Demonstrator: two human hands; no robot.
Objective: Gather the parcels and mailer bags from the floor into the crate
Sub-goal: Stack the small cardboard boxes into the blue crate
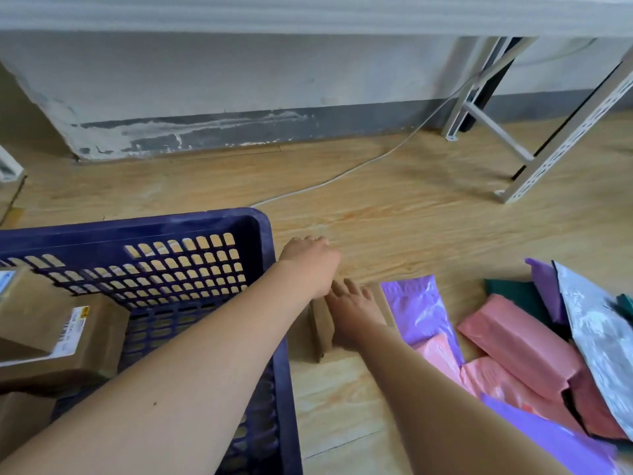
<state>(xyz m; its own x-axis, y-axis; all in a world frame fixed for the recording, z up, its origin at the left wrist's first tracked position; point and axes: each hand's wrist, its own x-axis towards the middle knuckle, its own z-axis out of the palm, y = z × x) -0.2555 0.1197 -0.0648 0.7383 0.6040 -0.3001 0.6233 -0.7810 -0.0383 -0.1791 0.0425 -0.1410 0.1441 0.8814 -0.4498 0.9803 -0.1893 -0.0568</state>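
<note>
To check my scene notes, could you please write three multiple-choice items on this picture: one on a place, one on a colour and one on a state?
1. Where does the small cardboard box under the right hand lie?
A. On the floor, between the crate and the purple mailer bag
B. Inside the crate
C. On a shelf

2. What colour is the crate?
A. Green
B. Dark blue
C. Red

3. What state is the crate in?
A. Empty
B. Overturned
C. Upright, holding cardboard parcels

Key:
1 A, as the box sits on the wood floor beside the crate wall.
2 B, as its rim and lattice walls are dark blue.
3 C, as brown parcels lie inside at the left.
</note>
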